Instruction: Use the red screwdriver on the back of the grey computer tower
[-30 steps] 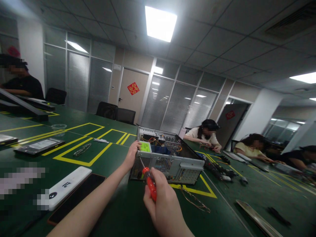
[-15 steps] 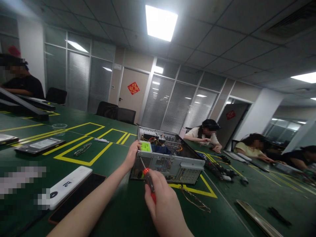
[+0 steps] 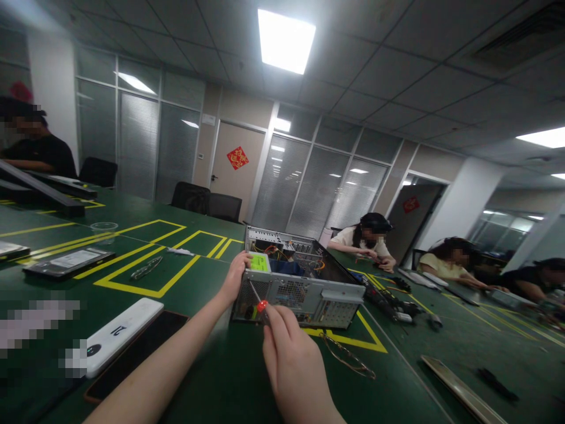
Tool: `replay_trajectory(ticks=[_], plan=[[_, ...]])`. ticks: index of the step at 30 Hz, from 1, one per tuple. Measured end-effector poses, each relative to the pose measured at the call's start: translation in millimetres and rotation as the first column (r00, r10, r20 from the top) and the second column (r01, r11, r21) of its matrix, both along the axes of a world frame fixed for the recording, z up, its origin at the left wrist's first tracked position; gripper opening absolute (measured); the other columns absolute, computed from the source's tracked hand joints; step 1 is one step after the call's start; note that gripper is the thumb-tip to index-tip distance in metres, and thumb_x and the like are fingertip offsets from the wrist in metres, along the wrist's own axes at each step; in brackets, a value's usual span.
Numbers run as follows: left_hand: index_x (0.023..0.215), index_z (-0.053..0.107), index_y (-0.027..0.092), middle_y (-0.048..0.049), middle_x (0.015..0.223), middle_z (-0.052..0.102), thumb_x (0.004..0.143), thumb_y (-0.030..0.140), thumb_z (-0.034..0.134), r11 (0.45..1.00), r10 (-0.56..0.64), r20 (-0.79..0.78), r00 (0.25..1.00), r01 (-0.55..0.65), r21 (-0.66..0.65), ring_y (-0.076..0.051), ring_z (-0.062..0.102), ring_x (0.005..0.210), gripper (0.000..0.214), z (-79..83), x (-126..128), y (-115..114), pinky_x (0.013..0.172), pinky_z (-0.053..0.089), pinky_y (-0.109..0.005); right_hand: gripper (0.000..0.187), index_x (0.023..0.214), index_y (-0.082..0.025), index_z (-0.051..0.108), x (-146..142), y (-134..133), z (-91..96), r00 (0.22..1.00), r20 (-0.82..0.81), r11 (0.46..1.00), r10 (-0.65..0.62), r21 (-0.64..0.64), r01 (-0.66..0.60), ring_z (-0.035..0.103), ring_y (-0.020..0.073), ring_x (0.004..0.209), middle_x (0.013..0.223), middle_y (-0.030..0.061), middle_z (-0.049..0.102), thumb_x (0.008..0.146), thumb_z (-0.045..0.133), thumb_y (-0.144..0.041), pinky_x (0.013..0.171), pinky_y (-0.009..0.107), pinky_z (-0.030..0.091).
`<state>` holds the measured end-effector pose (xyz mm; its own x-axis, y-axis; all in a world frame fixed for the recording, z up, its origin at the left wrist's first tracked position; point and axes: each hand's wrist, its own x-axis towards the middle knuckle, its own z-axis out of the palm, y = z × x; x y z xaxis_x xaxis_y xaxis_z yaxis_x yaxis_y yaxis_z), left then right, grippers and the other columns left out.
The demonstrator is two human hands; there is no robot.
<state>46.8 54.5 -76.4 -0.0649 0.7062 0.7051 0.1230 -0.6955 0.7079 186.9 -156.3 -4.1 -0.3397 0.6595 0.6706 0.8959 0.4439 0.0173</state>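
Observation:
An open computer case [image 3: 329, 297] lies on the green table with its rear panel facing me. Inside it, at the left corner, sits a power supply with a bright green label [image 3: 259, 262]; cables and boards show behind. My left hand [image 3: 238, 272] is closed over that left corner, its fingertips partly hidden at the label's edge. My right hand [image 3: 293, 353] is wrapped around a screwdriver [image 3: 263, 305] with a red and dark handle. The shaft points up and left at the perforated rear panel by the power supply; whether the tip touches a screw I cannot tell.
To the left lie a hard drive [image 3: 70, 262], a white power bank [image 3: 126, 335], a dark phone [image 3: 136, 353] and a clear cup [image 3: 104, 231]. Cable bundles [image 3: 348, 355] rest right of the case. A long pale metal piece [image 3: 459, 388] lies front right. Other people sit around the table.
My right hand has turned around the screwdriver and now covers most of its handle. My left hand stays on the case corner, and the view has shifted slightly.

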Motion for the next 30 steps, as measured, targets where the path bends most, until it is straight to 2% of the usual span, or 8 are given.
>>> replay_trajectory(ticks=[3, 6, 10, 13, 17, 21, 26, 30], plan=[[0.077, 0.054, 0.021, -0.0083, 0.11, 0.063, 0.09, 0.035, 0.029, 1.0, 0.005, 0.01, 1.0, -0.006, 0.005, -0.021, 0.047, 0.124, 0.032, 0.3, 1, 0, 0.114, 0.028, -0.039, 0.041, 0.126, -0.013, 0.052, 1, -1, 1.7, 1.0, 0.019, 0.996, 0.023, 0.085, -0.024, 0.067, 0.0241, 0.091, 0.114, 0.0159, 0.065, 0.085, 0.048, -0.013, 0.074, 0.035, 0.059], [0.077, 0.054, 0.02, -0.0089, 0.11, 0.063, 0.09, 0.036, 0.029, 1.0, 0.005, 0.015, 1.0, -0.005, 0.027, -0.022, 0.048, 0.122, 0.033, 0.7, 1, 0, 0.114, 0.029, -0.039, 0.043, 0.124, -0.014, 0.053, 0, -3, 1.8, 0.998, 0.059, 0.995, 0.018, 0.097, -0.024, 0.066, 0.027, 0.095, 0.115, 0.0159, 0.064, 0.081, 0.052, -0.01, 0.077, 0.04, 0.059], [0.078, 0.054, 0.02, -0.0092, 0.11, 0.062, 0.09, 0.037, 0.028, 0.999, 0.001, 0.0, 1.0, -0.001, 0.046, -0.022, 0.048, 0.122, 0.033, 0.9, 0, -1, 0.114, 0.029, -0.04, 0.043, 0.124, -0.014, 0.053, -2, -3, 1.5, 0.999, 0.036, 0.999, -0.035, -0.006, 0.035, 0.068, 0.0244, 0.088, 0.119, 0.0157, 0.063, 0.081, 0.06, -0.018, 0.069, 0.034, 0.06], [0.077, 0.054, 0.02, -0.0089, 0.109, 0.062, 0.091, 0.036, 0.028, 0.999, 0.012, -0.001, 1.0, -0.012, 0.033, -0.021, 0.048, 0.123, 0.033, 0.5, 0, -1, 0.114, 0.029, -0.04, 0.036, 0.119, -0.015, 0.057, -2, -2, 2.2, 1.0, 0.026, 0.998, -0.017, -0.068, 0.019, 0.069, 0.0201, 0.082, 0.118, 0.0128, 0.064, 0.083, 0.058, -0.016, 0.068, 0.029, 0.059], [0.077, 0.054, 0.02, -0.0092, 0.11, 0.062, 0.091, 0.035, 0.028, 1.0, 0.019, -0.005, 1.0, -0.018, 0.021, -0.022, 0.047, 0.124, 0.032, 0.5, -1, 0, 0.113, 0.03, -0.042, 0.029, 0.109, -0.016, 0.062, 0, -4, 6.2, 0.999, 0.037, 0.999, 0.03, -0.026, -0.029, 0.068, 0.0177, 0.08, 0.115, 0.0104, 0.066, 0.084, 0.052, -0.009, 0.071, 0.028, 0.057], [0.078, 0.052, 0.02, -0.0091, 0.108, 0.062, 0.089, 0.033, 0.027, 1.0, 0.012, -0.018, 1.0, -0.011, 0.027, -0.022, 0.049, 0.121, 0.03, 1.9, -1, 1, 0.113, 0.031, -0.042, 0.025, 0.105, -0.017, 0.063, 7, -11, 15.2, 1.0, 0.022, 1.0, 0.01, 0.002, -0.01, 0.068, 0.0168, 0.074, 0.111, 0.0092, 0.067, 0.084, 0.051, -0.01, 0.065, 0.027, 0.056], [0.076, 0.052, 0.021, -0.0083, 0.106, 0.063, 0.089, 0.032, 0.028, 1.0, 0.023, -0.02, 1.0, -0.022, 0.022, -0.022, 0.049, 0.12, 0.03, 2.6, 0, 1, 0.112, 0.031, -0.041, 0.024, 0.104, -0.018, 0.063, 17, -17, 26.4, 0.998, 0.009, 0.998, -0.057, 0.022, 0.057, 0.068, 0.0179, 0.076, 0.108, 0.0078, 0.068, 0.084, 0.05, -0.013, 0.062, 0.028, 0.055], [0.076, 0.052, 0.021, -0.0079, 0.104, 0.064, 0.09, 0.033, 0.027, 0.999, 0.014, -0.019, 1.0, -0.013, 0.043, -0.022, 0.051, 0.118, 0.031, 1.8, -1, 1, 0.113, 0.031, -0.042, 0.024, 0.103, -0.02, 0.063, 21, -15, 28.6, 0.992, 0.013, 0.992, -0.125, 0.004, 0.125, 0.068, 0.0172, 0.073, 0.107, 0.0066, 0.067, 0.086, 0.049, -0.014, 0.06, 0.028, 0.054]])
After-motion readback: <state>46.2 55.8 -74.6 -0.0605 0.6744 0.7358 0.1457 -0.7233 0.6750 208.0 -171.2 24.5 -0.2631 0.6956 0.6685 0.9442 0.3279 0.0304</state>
